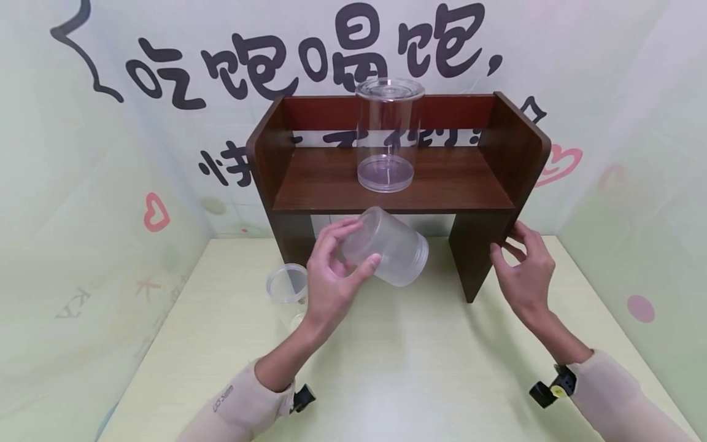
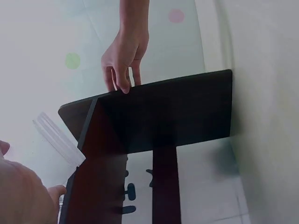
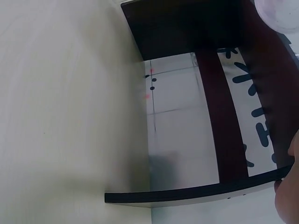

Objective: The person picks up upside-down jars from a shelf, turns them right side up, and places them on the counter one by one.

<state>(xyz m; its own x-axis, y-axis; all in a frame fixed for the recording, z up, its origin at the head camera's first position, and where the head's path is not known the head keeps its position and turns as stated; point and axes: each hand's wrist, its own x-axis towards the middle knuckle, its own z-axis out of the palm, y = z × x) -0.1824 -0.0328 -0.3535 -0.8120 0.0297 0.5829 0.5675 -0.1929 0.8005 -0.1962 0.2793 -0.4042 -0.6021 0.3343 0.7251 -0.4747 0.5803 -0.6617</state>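
Note:
My left hand (image 1: 331, 276) holds a clear plastic jar (image 1: 397, 248), tilted on its side, in front of the shelf's board. Its thumb lies on the near side of the jar and its fingers reach round the far side. My right hand (image 1: 525, 270) pinches the front edge of the right side panel of a dark brown wooden desk shelf (image 1: 453, 190). In the left wrist view that hand (image 2: 126, 56) has its thumb on the panel's inner face and its fingers on the outer. A second clear jar (image 1: 386, 141) stands on the shelf's board.
Beside the shelf's left leg, a round clear plastic piece (image 1: 287, 282) is partly hidden by my left hand. The shelf stands on a pale table (image 1: 397, 368). A printed cloth backdrop (image 1: 138, 123) with dark characters hangs behind and at both sides.

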